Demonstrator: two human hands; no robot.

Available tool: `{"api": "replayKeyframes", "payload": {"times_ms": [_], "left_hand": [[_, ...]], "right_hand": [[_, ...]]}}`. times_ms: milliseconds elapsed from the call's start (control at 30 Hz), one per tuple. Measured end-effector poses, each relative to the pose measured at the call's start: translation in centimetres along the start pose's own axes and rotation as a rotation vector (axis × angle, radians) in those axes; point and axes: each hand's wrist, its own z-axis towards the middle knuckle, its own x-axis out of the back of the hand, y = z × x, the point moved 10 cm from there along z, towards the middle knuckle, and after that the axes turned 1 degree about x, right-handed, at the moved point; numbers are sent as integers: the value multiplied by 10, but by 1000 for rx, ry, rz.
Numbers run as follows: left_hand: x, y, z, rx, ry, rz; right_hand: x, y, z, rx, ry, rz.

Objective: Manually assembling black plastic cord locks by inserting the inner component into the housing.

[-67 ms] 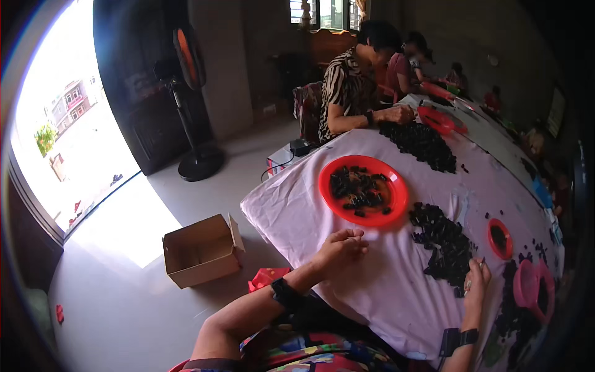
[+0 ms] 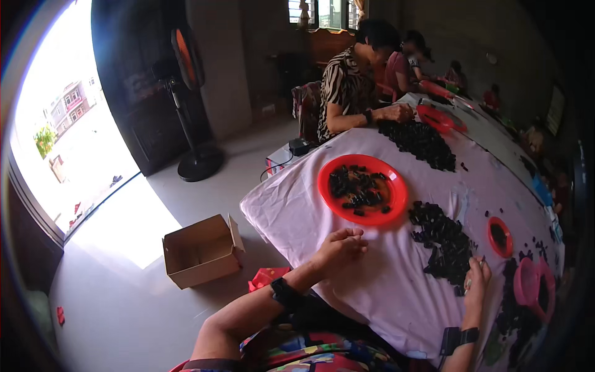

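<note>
Head view: left hand resting curled, empty, on white-clothed tabletop; right hand pinching small black plastic pieces beside it — pick singly.

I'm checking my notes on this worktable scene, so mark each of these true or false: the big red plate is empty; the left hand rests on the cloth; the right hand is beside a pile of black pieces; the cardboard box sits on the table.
1. The big round red plastic plate is empty. False: small black pieces lie in it.
2. The left hand rests on the pale cloth-covered table. True.
3. The right hand is beside the pile of small black pieces. True.
4. The open brown cardboard box sits on the table. False: it stands on the floor.
</note>
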Motion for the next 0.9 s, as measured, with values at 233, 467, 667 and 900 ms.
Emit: {"api": "replayKeyframes", "payload": {"times_ms": [233, 467, 667, 900], "left_hand": [[9, 7, -3, -14, 8, 119], [-3, 4, -3, 9, -43, 77], [-2, 1, 3, 1, -71, 65], [-3, 5, -1, -6, -39, 71]], "right_hand": [[-4, 16, -3, -14, 31, 25], [3, 7, 0, -2, 35, -29], [5, 2, 1, 24, 39, -70], [-5, -4, -5, 19, 29, -71]]}}
